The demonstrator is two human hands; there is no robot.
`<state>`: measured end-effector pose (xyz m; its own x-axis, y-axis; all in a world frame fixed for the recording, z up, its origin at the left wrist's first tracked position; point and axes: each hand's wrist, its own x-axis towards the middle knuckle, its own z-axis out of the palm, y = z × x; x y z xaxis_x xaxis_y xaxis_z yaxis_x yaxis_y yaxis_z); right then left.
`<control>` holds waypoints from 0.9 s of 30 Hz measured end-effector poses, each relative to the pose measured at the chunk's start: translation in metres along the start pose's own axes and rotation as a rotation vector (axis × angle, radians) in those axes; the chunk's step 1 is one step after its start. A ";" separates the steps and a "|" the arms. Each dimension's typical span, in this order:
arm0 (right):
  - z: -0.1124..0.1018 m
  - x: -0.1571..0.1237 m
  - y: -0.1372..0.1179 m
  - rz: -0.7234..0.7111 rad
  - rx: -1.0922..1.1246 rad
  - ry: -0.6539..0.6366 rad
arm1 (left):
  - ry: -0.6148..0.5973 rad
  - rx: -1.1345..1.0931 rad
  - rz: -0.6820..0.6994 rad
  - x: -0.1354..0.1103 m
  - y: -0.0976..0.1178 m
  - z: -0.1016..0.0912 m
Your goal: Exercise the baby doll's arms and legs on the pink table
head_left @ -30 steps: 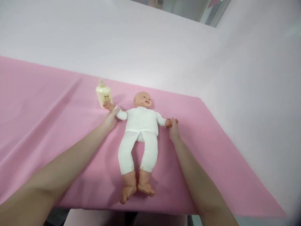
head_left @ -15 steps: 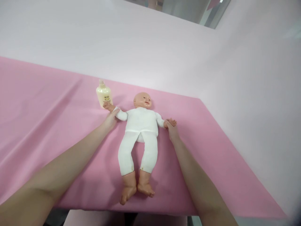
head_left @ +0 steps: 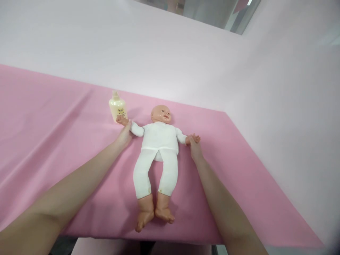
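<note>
A baby doll with a white cloth body lies on its back, feet towards me and both arms spread out. My left hand is closed around the doll's arm on the left, near the wrist, with the thumb on top. On the other side my right hand grips the doll's forearm at the wrist, just below its open plastic hand. Most of my fingers are hidden under the doll's arms. Right behind the doll's left-side hand stands a pale yellow bottle, upright, with a printed label.
The pink cloth covers the table, with long creases on the left. A white wall rises behind it, with a window at the top. The table's near edge runs below the doll's feet.
My left hand has shifted slightly outward along the doll's arm, towards its wrist. My right hand and the doll's body have hardly moved.
</note>
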<state>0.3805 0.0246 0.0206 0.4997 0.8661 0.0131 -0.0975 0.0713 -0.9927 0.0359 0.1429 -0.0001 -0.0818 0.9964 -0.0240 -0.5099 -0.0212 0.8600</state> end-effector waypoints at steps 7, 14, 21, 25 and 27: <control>-0.001 0.006 0.000 -0.022 0.081 0.055 | 0.024 0.020 -0.020 -0.006 0.005 0.001; -0.012 0.015 -0.004 0.056 0.284 0.274 | 0.104 0.009 0.044 -0.004 0.005 0.001; -0.014 0.005 -0.008 0.002 0.250 0.277 | 0.158 0.007 0.078 -0.002 0.002 -0.002; -0.011 -0.004 -0.008 -0.039 0.214 0.247 | 0.177 -0.015 0.080 0.000 0.001 -0.003; -0.010 -0.011 -0.009 -0.068 0.194 0.219 | 0.160 -0.031 0.071 0.001 0.001 -0.003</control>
<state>0.3847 0.0099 0.0277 0.6826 0.7301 0.0313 -0.2098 0.2368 -0.9486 0.0328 0.1435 -0.0004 -0.2523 0.9665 -0.0469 -0.5240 -0.0957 0.8463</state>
